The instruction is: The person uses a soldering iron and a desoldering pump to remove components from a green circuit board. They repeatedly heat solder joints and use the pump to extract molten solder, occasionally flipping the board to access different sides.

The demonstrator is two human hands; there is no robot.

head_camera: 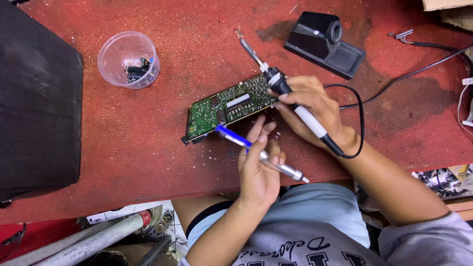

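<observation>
A green circuit board [227, 106] lies tilted on the red worktop [148, 148]. My right hand [315, 106] is closed around a soldering iron [276, 81] with a black and white handle; its metal tip points up and away from the board, and its black cord loops past my wrist. My left hand [258, 167] holds a desoldering pump [256, 150], silver-bodied with a blue front end, whose nozzle touches the board's near edge.
A clear plastic cup [128, 60] with small dark parts stands at the upper left. A black soldering iron stand [322, 43] sits at the top right. A large black pad [37, 98] covers the left side. Cables [433, 54] trail at the right edge; pipes [98, 236] lie below.
</observation>
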